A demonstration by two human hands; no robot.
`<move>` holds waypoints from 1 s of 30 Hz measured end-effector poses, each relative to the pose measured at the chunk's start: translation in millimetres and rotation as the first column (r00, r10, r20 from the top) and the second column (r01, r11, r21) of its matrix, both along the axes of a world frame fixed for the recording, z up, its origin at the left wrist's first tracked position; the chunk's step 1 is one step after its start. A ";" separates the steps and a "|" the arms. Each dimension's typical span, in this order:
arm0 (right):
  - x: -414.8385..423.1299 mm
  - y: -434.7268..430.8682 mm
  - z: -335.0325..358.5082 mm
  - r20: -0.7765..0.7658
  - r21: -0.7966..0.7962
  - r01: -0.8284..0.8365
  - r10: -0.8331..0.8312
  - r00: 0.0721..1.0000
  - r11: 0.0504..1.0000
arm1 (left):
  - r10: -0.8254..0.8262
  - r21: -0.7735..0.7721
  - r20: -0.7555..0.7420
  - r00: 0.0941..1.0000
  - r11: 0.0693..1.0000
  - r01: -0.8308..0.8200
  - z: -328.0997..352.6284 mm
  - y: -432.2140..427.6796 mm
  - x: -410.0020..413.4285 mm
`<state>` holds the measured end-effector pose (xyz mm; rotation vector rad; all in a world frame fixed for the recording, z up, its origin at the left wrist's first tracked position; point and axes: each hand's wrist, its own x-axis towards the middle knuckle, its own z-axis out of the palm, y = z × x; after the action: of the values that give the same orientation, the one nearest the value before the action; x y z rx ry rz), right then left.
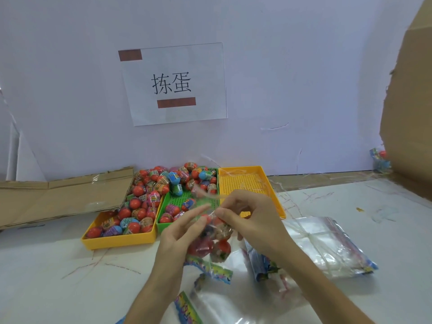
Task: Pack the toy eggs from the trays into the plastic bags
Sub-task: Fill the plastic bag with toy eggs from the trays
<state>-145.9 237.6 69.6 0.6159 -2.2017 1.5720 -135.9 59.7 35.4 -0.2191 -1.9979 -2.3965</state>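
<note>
**Both hands at the neck of a filled bag**

White tabletop (70, 265), white wall behind. The left hand (180, 232) and right hand (247, 218) both pinch the twisted top of a clear plastic bag (210, 239) holding red toy eggs, lifted before a green perforated tray (184, 199). More wrapped eggs (135, 213) fill the left yellow tray (121, 242); flat bags (327, 244) lie right.

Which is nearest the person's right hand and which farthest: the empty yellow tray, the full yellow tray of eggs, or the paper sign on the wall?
From the right hand:
1. Empty yellow tray, just behind the hand, partly overlapped by it.
2. Full yellow tray, off to the left, past the green tray.
3. Paper sign, up on the back wall.
</note>
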 end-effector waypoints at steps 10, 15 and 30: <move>-8.3 21.7 9.3 0.056 -0.382 0.132 -0.120 0.991 0.915 | 0.014 -0.012 0.076 0.997 1.000 -0.014 -8.0 10.7 -2.5; -8.3 14.1 6.0 0.083 -0.407 0.104 -0.076 0.994 0.908 | 0.040 0.030 0.028 0.999 0.999 -0.041 -8.2 6.0 -5.2; -12.3 21.8 5.5 0.132 -0.401 -0.055 0.117 0.984 0.915 | 0.089 0.072 0.067 0.994 0.993 -0.093 -2.5 0.4 -4.9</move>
<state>-158.2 259.3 75.1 0.4850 -1.8893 2.0997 -140.7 60.1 32.9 -0.0499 -1.8938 -2.4453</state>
